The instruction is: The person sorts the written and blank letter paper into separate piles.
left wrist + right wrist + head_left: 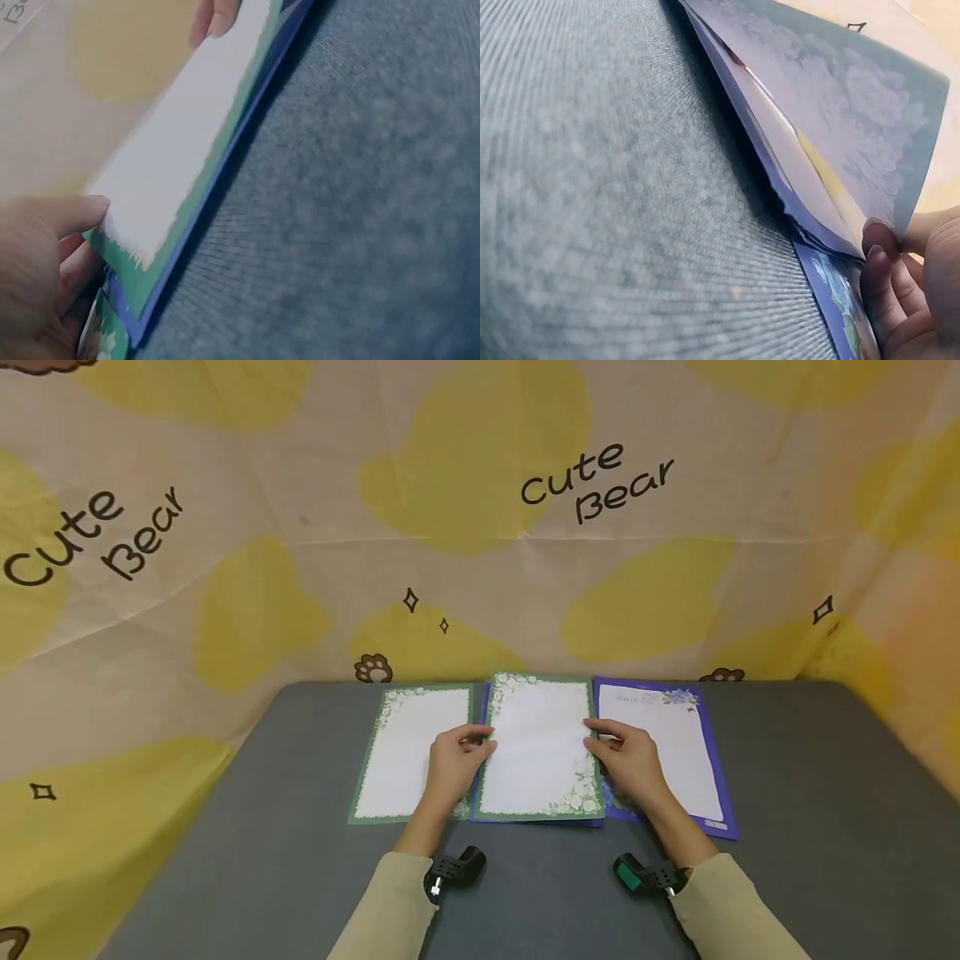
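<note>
In the head view a green-bordered sheet of paper (536, 743) with a white middle and a floral print lies over blue-edged paper at the centre. My left hand (453, 764) pinches its left edge, and my right hand (628, 764) pinches the right edge. The left wrist view shows the left thumb (82, 212) on top of the sheet. Seen from the right wrist, this sheet (862, 97) is lifted at an angle off the blue-edged paper (739, 105) beneath. Part of that lower paper is hidden.
To the left lies another green-bordered sheet (408, 743), partly under the left hand. A blue-bordered sheet (686, 760) lies on the right, partly behind the right hand. All rest on a grey table (795, 793) against a yellow-patterned cloth (480, 460).
</note>
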`<state>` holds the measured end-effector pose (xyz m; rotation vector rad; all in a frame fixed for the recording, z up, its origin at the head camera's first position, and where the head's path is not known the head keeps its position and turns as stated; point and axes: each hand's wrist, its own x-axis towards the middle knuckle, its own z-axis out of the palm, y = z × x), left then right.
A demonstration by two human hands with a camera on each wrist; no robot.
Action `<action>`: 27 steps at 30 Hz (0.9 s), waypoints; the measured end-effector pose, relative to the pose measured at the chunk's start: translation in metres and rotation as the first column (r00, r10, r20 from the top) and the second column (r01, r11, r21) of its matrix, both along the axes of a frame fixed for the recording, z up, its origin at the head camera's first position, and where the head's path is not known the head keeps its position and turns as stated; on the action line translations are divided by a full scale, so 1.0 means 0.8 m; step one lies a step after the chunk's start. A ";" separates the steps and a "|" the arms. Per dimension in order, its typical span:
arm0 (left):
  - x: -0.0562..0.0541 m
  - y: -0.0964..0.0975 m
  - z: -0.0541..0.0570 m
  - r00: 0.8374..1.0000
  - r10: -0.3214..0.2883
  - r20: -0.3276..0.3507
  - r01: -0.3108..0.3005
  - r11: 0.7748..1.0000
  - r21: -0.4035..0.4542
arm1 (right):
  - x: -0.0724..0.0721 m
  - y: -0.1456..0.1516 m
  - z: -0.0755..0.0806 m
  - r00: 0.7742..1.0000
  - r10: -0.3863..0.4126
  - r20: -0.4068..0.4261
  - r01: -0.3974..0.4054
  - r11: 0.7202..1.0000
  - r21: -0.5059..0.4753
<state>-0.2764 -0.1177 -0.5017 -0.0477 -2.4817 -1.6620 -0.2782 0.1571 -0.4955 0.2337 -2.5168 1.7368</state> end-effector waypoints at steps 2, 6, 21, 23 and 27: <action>0.001 -0.003 0.001 1.000 0.004 0.009 -0.003 1.000 -0.016 | 0.001 -0.004 0.000 1.000 -0.005 0.013 0.005 1.000 -0.016; 0.003 -0.005 -0.001 1.000 -0.007 0.015 0.008 1.000 -0.030 | 0.005 -0.008 -0.002 0.998 -0.046 0.030 0.047 0.998 -0.031; 0.002 0.001 -0.006 1.000 -0.007 0.029 0.008 0.999 -0.040 | 0.005 -0.001 -0.008 0.998 -0.062 -0.015 0.063 0.997 0.046; 0.001 0.000 -0.003 0.999 -0.021 0.039 0.022 0.999 -0.035 | 0.004 0.000 -0.005 0.998 -0.055 -0.015 0.056 0.996 0.063; 0.000 -0.005 0.002 0.998 -0.049 0.041 0.050 0.999 -0.023 | 0.001 -0.003 -0.001 0.998 -0.057 -0.030 0.059 0.997 0.059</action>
